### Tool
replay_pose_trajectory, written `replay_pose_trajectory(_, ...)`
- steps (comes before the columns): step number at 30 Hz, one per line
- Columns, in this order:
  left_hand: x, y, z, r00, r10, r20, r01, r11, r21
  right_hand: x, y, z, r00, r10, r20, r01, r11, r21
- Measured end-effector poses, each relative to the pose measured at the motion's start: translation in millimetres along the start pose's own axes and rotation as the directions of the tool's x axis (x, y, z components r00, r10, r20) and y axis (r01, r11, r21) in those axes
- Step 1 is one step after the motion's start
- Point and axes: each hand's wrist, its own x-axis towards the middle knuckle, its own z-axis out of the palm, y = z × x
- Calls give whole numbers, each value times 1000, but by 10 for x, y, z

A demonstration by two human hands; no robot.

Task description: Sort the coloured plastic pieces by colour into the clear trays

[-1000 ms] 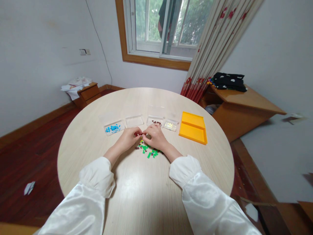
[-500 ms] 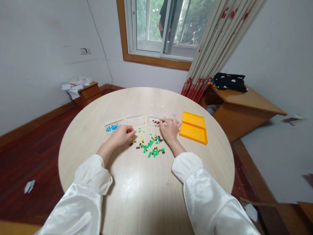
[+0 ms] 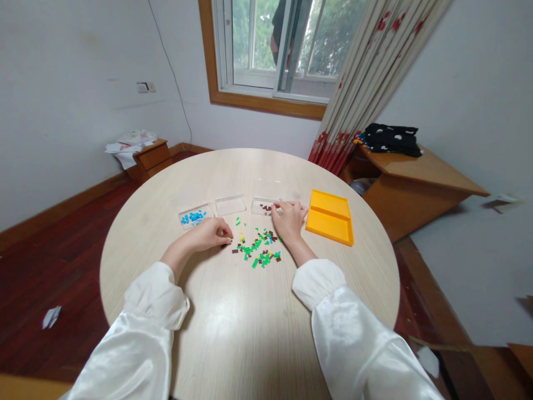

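Note:
A loose pile of small building bricks (image 3: 252, 248), mostly green with brown, yellow and a few blue ones, lies on the round table. My left hand (image 3: 210, 233) is at the pile's left edge, fingertips lowered and pinched together at the tabletop. A bit of yellow shows at the fingertips; whether it is gripped I cannot tell. My right hand (image 3: 290, 221) is closed in a pinch over the right end of a clear box with brown bricks (image 3: 266, 207). Whatever its fingertips hold is hidden.
A clear box with blue bricks (image 3: 194, 216) stands behind my left hand. Beside it is another clear box (image 3: 230, 205). An open yellow case (image 3: 330, 217) lies to the right. The round table (image 3: 233, 322) has a curved edge.
My left hand has moved down to the table, over the brown bricks at the pile's left edge. My right hand has hardly moved.

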Motion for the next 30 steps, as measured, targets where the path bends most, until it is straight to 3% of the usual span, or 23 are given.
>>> replay_pose_trajectory(10, 39, 61, 74, 999, 35, 8, -36, 997, 73, -19, -19, 19, 997, -71, -2, 71, 996, 44)
replay_pose_trajectory(15, 51, 77, 98, 995, 59, -78, -49, 991, 124, -42, -100, -1, 982, -186, 24, 182, 976, 118)
replay_pose_trajectory(18, 54, 105, 117, 994, 8, -113, 2, 996, 91, -58, -172, -45, 968, -242, 63, 231, 962, 148)
replay_pose_trajectory(23, 89, 124, 142, 978, -15, -210, 16, 1000, 6, -88, -297, -124, 924, -352, 149, 321, 926, 197)
replay_pose_trajectory(30, 155, 112, 175, 962, -36, -272, -4, 990, -143, -142, -428, -145, 814, -523, 251, 449, 842, 298)
